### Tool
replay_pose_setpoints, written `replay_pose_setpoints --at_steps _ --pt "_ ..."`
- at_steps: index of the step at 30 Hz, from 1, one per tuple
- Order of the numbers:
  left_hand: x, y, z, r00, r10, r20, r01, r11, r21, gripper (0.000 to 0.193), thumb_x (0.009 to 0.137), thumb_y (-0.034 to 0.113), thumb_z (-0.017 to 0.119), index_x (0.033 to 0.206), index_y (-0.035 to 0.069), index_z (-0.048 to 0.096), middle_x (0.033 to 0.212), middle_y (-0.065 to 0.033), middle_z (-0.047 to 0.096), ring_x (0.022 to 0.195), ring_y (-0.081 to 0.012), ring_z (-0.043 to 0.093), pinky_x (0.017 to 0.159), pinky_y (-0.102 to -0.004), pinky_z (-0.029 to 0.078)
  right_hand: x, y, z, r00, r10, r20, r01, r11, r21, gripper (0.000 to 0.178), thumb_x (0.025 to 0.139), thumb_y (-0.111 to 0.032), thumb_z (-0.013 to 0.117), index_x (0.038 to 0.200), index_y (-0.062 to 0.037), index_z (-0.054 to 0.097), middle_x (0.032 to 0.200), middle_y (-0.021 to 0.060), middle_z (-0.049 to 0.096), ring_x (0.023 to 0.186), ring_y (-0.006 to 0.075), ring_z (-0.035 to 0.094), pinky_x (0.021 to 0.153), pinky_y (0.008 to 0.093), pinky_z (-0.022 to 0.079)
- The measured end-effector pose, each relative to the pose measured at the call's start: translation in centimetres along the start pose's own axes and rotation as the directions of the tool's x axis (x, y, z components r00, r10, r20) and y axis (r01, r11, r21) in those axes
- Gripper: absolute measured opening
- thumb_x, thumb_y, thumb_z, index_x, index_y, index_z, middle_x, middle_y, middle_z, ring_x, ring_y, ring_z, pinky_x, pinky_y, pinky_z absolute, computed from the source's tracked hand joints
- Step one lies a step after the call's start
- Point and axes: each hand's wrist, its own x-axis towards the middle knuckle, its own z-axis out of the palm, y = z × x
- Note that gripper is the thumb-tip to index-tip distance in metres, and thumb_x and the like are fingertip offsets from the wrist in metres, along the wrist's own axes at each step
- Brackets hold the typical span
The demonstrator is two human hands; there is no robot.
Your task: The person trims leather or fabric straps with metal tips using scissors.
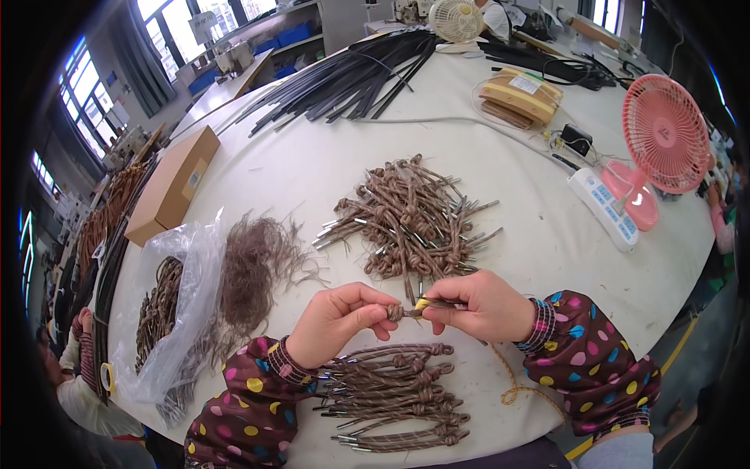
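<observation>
My left hand (344, 320) pinches a brown knotted cord (396, 313) between thumb and fingers, just above the table. Close beside it, my right hand (488, 306) is closed on a small dark tool (423, 303) with a yellow part; its kind is mostly hidden by the fingers. The tool's tip meets the cord by the knot. Beyond my hands lies a loose heap of brown knotted cords (414, 215) with shiny metal ends. Nearer to me, several similar cords (398, 399) lie side by side in a stack, knots to the right.
Left of the heap sit loose brown fibres (254, 270) and a clear plastic bag (199, 273) with cords. A cardboard box (176, 187) stands behind the bag. Black strips (344, 78) lie at the back. Rightward are a power strip (601, 207) and a pink fan (666, 133).
</observation>
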Motion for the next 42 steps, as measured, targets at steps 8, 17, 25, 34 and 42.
replay_pose_setpoints --at_steps 8,17,25,34,42 --pt "0.7 0.0 0.5 0.979 -0.052 -0.197 0.032 0.994 -0.103 0.038 0.092 0.005 0.062 0.126 0.001 0.046 0.095 -0.0073 0.063 0.086 -0.0128 0.062 0.081 -0.0254 0.05 0.2 0.6 1.1 0.98 0.099 -0.174 -0.087 0.993 0.077 0.019 0.091 -0.023 0.064 0.09 -0.0042 0.066 0.068 0.0033 0.068 0.056 0.0107 0.058 0.054 0.0269 0.046" --pt "0.7 -1.5 -0.5 0.92 0.21 -0.332 -0.088 0.934 0.347 0.037 0.091 0.01 0.065 0.122 0.0 0.047 0.09 -0.0031 0.061 0.085 -0.0104 0.06 0.081 -0.0246 0.049 0.7 2.0 1.3 0.964 0.149 -0.22 -0.102 0.972 0.211 0.02 0.093 -0.022 0.062 0.087 -0.003 0.066 0.066 -0.0013 0.066 0.053 0.0026 0.044 0.05 0.0227 0.037" --pt "1.0 -0.3 0.8 0.944 -0.169 -0.283 0.09 0.958 -0.272 0.044 0.092 0.012 0.064 0.128 0.001 0.041 0.105 -0.0091 0.063 0.097 -0.0157 0.061 0.092 -0.0311 0.048 0.3 0.2 2.2 0.962 0.137 -0.236 -0.118 0.988 0.096 0.02 0.092 -0.022 0.062 0.089 -0.0025 0.065 0.066 0.0007 0.066 0.052 0.0049 0.049 0.051 0.0231 0.039" --pt "1.2 -0.5 1.3 0.936 -0.136 -0.325 0.029 0.948 -0.316 0.04 0.09 0.003 0.058 0.126 0.005 0.04 0.097 -0.0058 0.061 0.092 -0.0153 0.061 0.094 -0.0342 0.047 0.8 1.3 2.6 0.952 0.163 -0.26 -0.098 0.965 0.244 0.021 0.095 -0.021 0.059 0.085 -0.0025 0.064 0.066 -0.0013 0.065 0.053 0.0028 0.045 0.05 0.0224 0.037" --pt "0.2 0.9 0.6 0.99 -0.139 -0.026 0.095 0.785 -0.612 0.039 0.088 0.004 0.057 0.124 0.006 0.042 0.091 -0.001 0.05 0.086 -0.0135 0.053 0.093 -0.0336 0.045 0.9 2.6 1.4 0.906 0.237 -0.349 -0.04 0.871 0.489 0.021 0.097 -0.02 0.055 0.086 -0.0031 0.061 0.068 -0.002 0.064 0.056 0.0016 0.043 0.051 0.0209 0.035"
